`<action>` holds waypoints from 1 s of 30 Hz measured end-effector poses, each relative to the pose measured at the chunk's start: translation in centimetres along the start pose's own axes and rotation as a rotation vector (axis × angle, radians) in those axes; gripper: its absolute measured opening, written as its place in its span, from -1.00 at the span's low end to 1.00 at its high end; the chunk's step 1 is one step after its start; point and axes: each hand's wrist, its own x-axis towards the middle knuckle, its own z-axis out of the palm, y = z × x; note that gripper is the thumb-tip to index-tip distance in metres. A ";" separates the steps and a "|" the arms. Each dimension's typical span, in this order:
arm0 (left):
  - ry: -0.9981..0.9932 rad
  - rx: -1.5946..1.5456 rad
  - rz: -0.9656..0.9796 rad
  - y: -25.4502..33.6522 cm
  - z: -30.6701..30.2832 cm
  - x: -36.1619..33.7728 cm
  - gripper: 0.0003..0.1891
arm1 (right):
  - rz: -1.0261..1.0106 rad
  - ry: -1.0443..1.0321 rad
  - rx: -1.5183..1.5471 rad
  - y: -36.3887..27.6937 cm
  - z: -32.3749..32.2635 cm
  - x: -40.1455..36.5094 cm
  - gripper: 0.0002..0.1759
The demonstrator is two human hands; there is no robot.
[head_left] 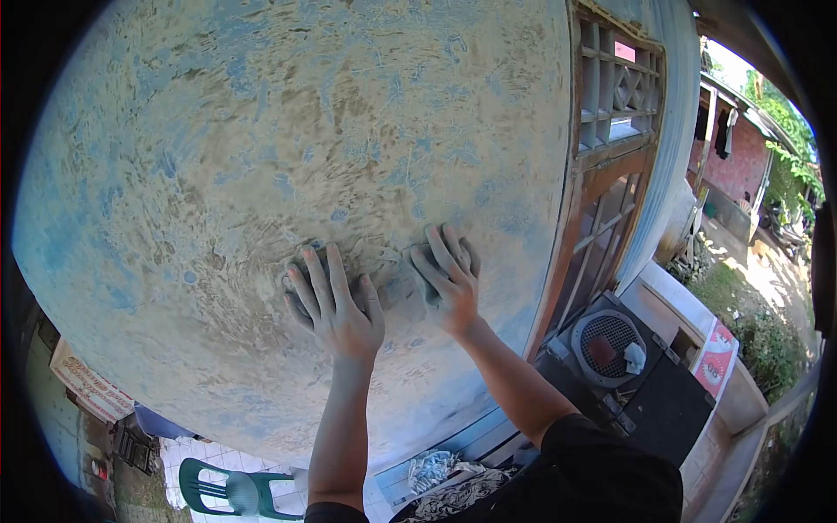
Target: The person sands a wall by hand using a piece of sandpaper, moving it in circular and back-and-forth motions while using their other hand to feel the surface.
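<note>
My left hand [338,309] lies against a worn wall [261,157], its fingers spread and pointing up, its thumb out to the right. Grey dust coats the fingers. Just to the right and slightly higher, my right hand [446,283] also presses on the wall with fingers stretched out and somewhat bent. Dark shadow surrounds both sets of fingers; whether anything thin lies under the palms is hidden. The wall surface is patchy beige and faded blue, with rough peeling marks around the hands.
Right of the wall stands a wooden door frame [571,196] with a lattice vent above. Below it is a black speaker box [663,410] with a round grille. A green plastic chair [240,492] stands low left, and a bundle of patterned cloth [432,471] lies below my arms.
</note>
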 end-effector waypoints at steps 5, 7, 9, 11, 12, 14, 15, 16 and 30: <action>0.146 0.114 0.056 -0.4 1.9 -0.4 -0.37 | 0.093 0.171 -0.148 6.6 -1.7 2.7 -0.60; 0.159 0.132 0.048 -0.2 2.0 -0.6 -0.37 | 0.192 0.219 -0.147 7.2 -1.9 3.7 -0.59; 0.159 0.130 0.032 -0.2 2.1 -0.5 -0.37 | 0.250 0.262 -0.089 7.2 -1.8 4.3 -0.58; 0.162 0.130 0.034 -0.2 2.2 -0.6 -0.38 | 0.236 0.232 -0.086 4.3 -1.2 3.9 -0.59; 0.168 0.134 0.033 -0.2 2.2 -0.6 -0.38 | 0.218 0.204 -0.077 2.6 -0.7 3.5 -0.59; 0.166 0.130 0.025 -0.2 2.2 -0.7 -0.38 | 0.070 0.058 0.006 -0.1 -0.3 1.7 -0.58; 0.162 0.125 0.022 -0.1 2.2 -0.7 -0.38 | 0.069 0.056 0.007 0.0 -0.3 1.0 -0.58; 0.160 0.127 0.023 -0.2 2.2 -0.7 -0.38 | -0.025 0.006 -0.023 0.3 -0.2 0.4 -0.57; 0.165 0.124 0.030 -0.4 2.3 -1.1 -0.38 | 0.182 0.158 -0.049 1.1 -0.3 0.5 -0.57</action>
